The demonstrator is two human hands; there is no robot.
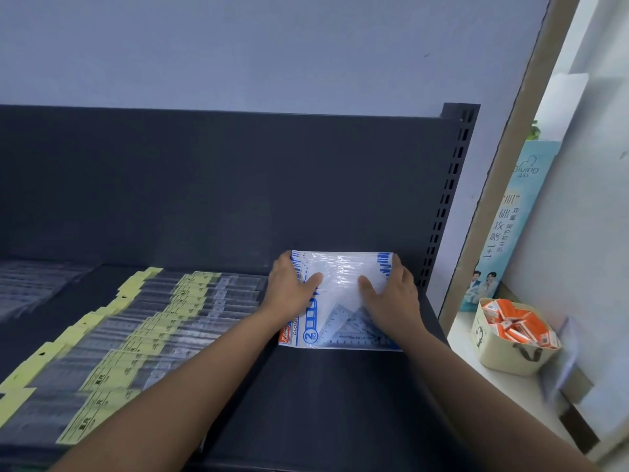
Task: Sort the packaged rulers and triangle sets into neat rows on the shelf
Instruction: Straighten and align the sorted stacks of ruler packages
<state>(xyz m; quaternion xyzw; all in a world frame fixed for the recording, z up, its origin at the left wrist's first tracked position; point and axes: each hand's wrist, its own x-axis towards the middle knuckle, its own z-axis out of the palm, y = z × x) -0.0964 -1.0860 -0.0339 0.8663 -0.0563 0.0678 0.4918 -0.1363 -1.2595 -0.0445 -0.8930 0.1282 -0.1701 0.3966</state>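
A stack of triangle set packages [340, 277], clear plastic with blue and white print, lies at the back right of the dark shelf [306, 403] against the back panel. My left hand [292, 287] grips its left edge, thumb on top. My right hand [391, 294] holds its right edge the same way. Clear triangles [350, 330] show through the front part of the top package. To the left, packaged rulers with yellow header cards [163, 321] lie in overlapping rows running from back to front.
More clear ruler packs [30, 287] lie at the far left. The shelf's perforated upright [449, 199] stands at the right. Beyond it, a white ledge holds a beige basket of orange boxes [510, 338] and a tall light-blue carton [510, 226].
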